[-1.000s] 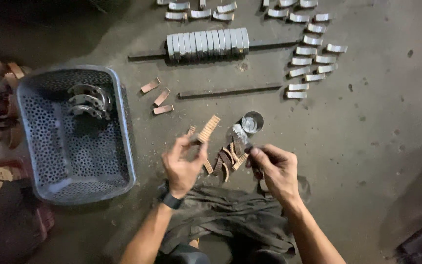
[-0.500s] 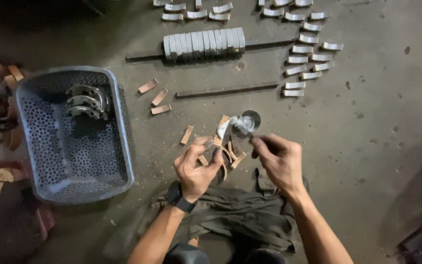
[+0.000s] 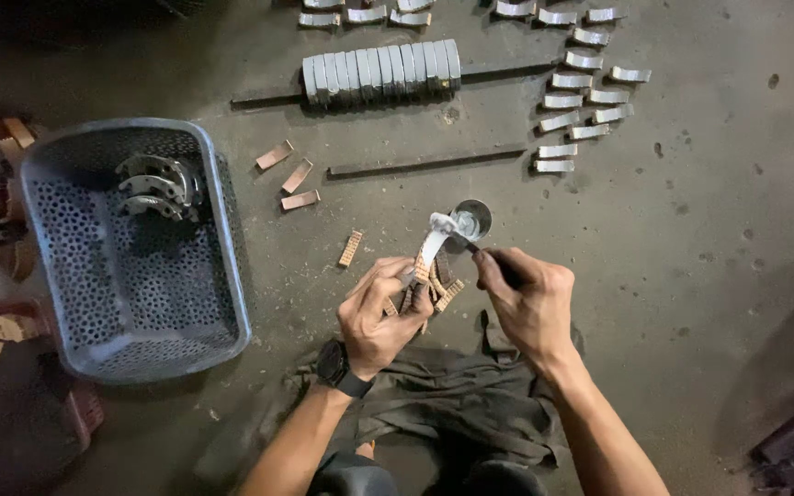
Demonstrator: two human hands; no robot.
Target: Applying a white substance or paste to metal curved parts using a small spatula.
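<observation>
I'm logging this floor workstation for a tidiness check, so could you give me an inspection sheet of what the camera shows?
Surface: bare grey concrete floor, stained and dusty.
Job's things: curved metal piece in the left hand; small round tin on the floor just beyond; right hand grips a dark thin tool, its tip at the piece.
Clutter: brown pads loose under the hands, three more near the grey perforated basket, which holds curved metal parts; rows of silvery pieces; a stacked row on a rod.
Grippers: both hands closed on what they hold.
Cables: nothing seen.
Surroundings: dark cloth on the lap.
</observation>
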